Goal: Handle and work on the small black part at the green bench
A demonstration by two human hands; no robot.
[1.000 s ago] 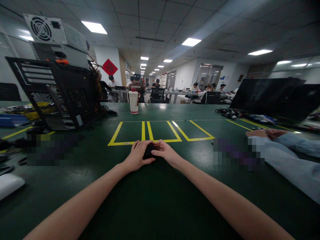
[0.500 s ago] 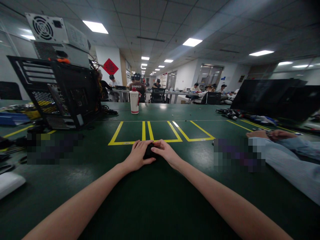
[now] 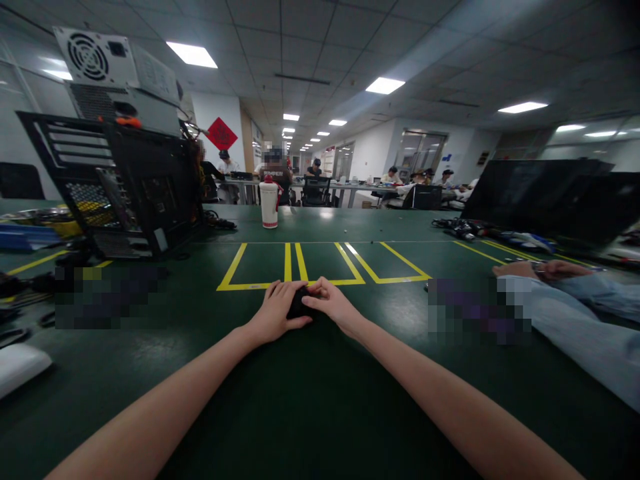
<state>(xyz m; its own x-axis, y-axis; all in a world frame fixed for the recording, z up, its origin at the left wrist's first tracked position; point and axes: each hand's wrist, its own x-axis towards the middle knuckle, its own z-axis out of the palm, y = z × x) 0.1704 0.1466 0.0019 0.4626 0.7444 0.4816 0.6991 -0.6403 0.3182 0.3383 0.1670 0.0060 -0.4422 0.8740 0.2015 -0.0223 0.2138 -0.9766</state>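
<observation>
A small black rounded object lies on the green table between my two hands; its exact kind is hard to make out, though it has the look of a computer mouse. My left hand grips it from the left, fingers over its far side and thumb along the near side. From the right, my right hand holds it with bent fingers at the back and the thumb on top. Much of the object is covered by my fingers. Just beyond the hands, yellow tape outlines mark the table.
An opened black computer case with power supplies on top stands at left. A white cup with a red lid is farther back. Dark monitors and cables lie right, near another person's sleeves. A white object sits at near left.
The fingers of my right hand are slightly more raised and bent over the black object. My left hand and the object have stayed in place.
</observation>
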